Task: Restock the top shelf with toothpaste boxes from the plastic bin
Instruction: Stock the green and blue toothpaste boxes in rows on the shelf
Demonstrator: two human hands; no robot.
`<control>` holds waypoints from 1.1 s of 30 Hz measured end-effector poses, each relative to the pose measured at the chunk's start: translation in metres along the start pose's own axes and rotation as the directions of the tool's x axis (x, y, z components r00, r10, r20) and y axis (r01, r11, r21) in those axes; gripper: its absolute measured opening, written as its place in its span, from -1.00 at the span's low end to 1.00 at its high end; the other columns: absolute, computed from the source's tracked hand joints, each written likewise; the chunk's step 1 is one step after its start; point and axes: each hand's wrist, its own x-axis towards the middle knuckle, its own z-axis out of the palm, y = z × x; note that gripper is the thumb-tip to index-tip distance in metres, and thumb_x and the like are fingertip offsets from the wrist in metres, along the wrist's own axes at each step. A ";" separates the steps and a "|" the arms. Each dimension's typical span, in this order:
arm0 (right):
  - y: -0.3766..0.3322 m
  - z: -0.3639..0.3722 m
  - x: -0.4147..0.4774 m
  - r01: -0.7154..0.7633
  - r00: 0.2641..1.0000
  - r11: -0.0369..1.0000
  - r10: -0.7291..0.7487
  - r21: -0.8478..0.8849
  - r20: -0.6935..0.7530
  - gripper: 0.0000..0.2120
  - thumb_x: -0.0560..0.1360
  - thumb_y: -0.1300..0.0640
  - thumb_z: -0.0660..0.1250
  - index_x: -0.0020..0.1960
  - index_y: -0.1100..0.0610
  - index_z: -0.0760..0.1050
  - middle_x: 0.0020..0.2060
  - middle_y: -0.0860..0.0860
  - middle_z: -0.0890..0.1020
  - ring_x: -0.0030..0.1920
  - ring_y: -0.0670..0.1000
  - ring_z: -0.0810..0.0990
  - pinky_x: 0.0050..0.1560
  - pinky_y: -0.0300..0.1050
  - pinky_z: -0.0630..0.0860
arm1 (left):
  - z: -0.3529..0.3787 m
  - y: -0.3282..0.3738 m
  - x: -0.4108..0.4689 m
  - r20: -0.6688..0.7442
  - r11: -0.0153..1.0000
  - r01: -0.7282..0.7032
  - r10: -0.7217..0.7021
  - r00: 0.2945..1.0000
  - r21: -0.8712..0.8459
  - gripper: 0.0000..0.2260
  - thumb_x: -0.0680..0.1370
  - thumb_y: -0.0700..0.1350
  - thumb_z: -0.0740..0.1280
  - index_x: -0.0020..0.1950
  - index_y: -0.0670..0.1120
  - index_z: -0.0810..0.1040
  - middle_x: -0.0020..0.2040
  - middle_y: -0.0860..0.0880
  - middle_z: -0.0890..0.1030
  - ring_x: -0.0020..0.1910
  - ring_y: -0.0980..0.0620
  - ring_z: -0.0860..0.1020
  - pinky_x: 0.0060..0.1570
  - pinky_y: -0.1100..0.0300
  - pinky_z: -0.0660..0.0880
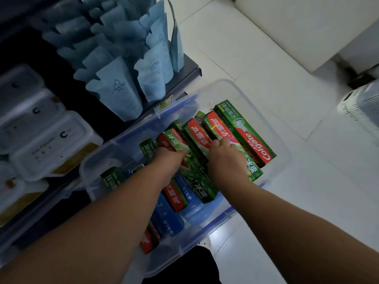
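Head view: left hand (170,159) and right hand (225,158) each grip toothpaste boxes (252,138) in plastic bin (285,154)

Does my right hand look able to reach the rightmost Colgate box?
Probably yes: the right hand, though curled on a neighbouring box, sits beside that uncovered Colgate box in the open bin.

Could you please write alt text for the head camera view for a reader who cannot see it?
A person's left hand and right hand reach into a clear plastic bin on a white tiled floor, each gripping green-and-red toothpaste boxes. Blue pouches stand on a dark shelf beside the bin.
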 end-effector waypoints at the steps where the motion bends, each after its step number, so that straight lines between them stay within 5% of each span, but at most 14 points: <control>1: 0.001 -0.003 0.001 -0.011 1.000 0.999 0.010 0.035 0.018 -0.59 0.44 0.13 0.39 0.22 0.19 0.36 0.07 0.14 0.47 -0.02 0.14 0.53 -0.20 -0.02 0.33 | -0.003 0.001 -0.003 0.004 1.000 -0.003 0.003 1.000 -0.010 -0.60 0.49 -0.03 0.42 0.23 -0.19 0.43 0.11 -0.18 0.57 0.04 -0.19 0.58 0.01 0.01 0.56; 7: 0.022 -0.048 0.003 -0.162 0.955 0.865 0.017 0.474 0.296 -0.67 0.40 -0.15 0.42 -0.01 0.06 0.49 -0.18 0.00 0.59 -0.24 0.01 0.58 -0.27 -0.12 0.52 | -0.035 0.012 -0.043 0.066 0.999 -0.024 0.026 0.997 -0.031 -0.78 0.51 -0.08 0.39 0.09 -0.14 0.48 -0.05 -0.16 0.63 -0.20 -0.05 0.62 -0.38 0.21 0.49; 10: 0.033 -0.081 -0.005 -0.264 0.902 0.699 -0.066 0.664 0.428 -0.71 0.39 -0.02 0.48 0.05 0.07 0.55 -0.19 -0.01 0.61 -0.20 0.01 0.62 -0.13 -0.06 0.60 | -0.051 0.022 -0.075 0.066 0.998 -0.063 0.064 0.996 -0.024 -0.85 0.52 -0.08 0.39 -0.01 -0.13 0.51 -0.19 -0.12 0.64 -0.46 0.05 0.62 -0.56 0.30 0.46; 14: 0.038 -0.134 -0.022 -0.231 0.884 0.587 -0.208 0.776 0.420 -0.69 0.41 0.10 0.45 0.13 0.09 0.56 -0.02 0.09 0.64 0.01 0.13 0.62 0.13 0.14 0.56 | -0.071 0.040 -0.122 0.075 0.991 -0.129 0.132 0.988 -0.042 -0.85 0.52 -0.06 0.39 0.01 -0.10 0.54 -0.26 -0.09 0.67 -0.51 0.08 0.61 -0.59 0.32 0.44; 17: 0.034 -0.177 -0.036 -0.173 0.881 0.540 -0.288 0.824 0.374 -0.80 0.42 0.13 0.42 0.04 0.04 0.58 0.04 0.19 0.63 -0.03 0.13 0.60 -0.04 0.02 0.54 | -0.088 0.058 -0.160 0.054 0.979 -0.201 0.203 0.978 -0.046 -0.83 0.49 -0.03 0.41 0.01 -0.07 0.55 -0.24 -0.06 0.68 -0.34 0.03 0.65 -0.38 0.23 0.50; 21: 0.028 -0.234 -0.057 -0.163 0.865 0.458 -0.360 0.874 0.350 -0.83 0.45 0.20 0.41 0.05 0.11 0.58 -0.22 0.16 0.50 -0.29 0.06 0.43 -0.35 -0.18 0.34 | -0.112 0.081 -0.215 0.031 0.953 -0.286 0.290 0.957 -0.097 -0.87 0.47 -0.05 0.44 -0.06 -0.08 0.59 -0.39 -0.01 0.67 -0.42 0.04 0.65 -0.45 0.26 0.49; 25: 0.021 -0.288 -0.079 -0.135 0.840 0.381 -0.445 0.914 0.310 -0.86 0.47 0.21 0.40 0.03 0.11 0.59 -0.34 0.07 0.44 -0.36 -0.03 0.35 -0.34 -0.22 0.29 | -0.137 0.098 -0.268 -0.036 0.919 -0.369 0.368 0.929 -0.141 -0.89 0.47 -0.08 0.45 -0.11 -0.10 0.60 -0.33 -0.07 0.68 -0.48 0.04 0.63 -0.53 0.27 0.49; 28: 0.015 -0.325 -0.097 -0.079 0.841 0.384 -0.470 0.920 0.269 -0.81 0.47 0.22 0.41 0.08 0.10 0.58 -0.26 0.03 0.56 -0.32 -0.05 0.46 -0.36 -0.27 0.44 | -0.152 0.103 -0.305 -0.106 0.903 -0.408 0.396 0.912 -0.133 -0.80 0.44 -0.03 0.47 -0.04 -0.12 0.60 -0.31 -0.09 0.68 -0.38 -0.03 0.65 -0.38 0.19 0.55; 33: 0.002 -0.377 -0.126 0.004 0.817 0.395 -0.531 0.919 0.224 -0.84 0.46 0.24 0.41 0.02 0.08 0.56 -0.28 -0.06 0.65 -0.35 -0.10 0.55 -0.34 -0.27 0.44 | -0.178 0.108 -0.364 -0.192 0.858 -0.473 0.439 0.878 -0.202 -0.80 0.44 -0.06 0.48 -0.03 -0.13 0.60 -0.34 -0.10 0.69 -0.39 -0.05 0.67 -0.45 0.20 0.54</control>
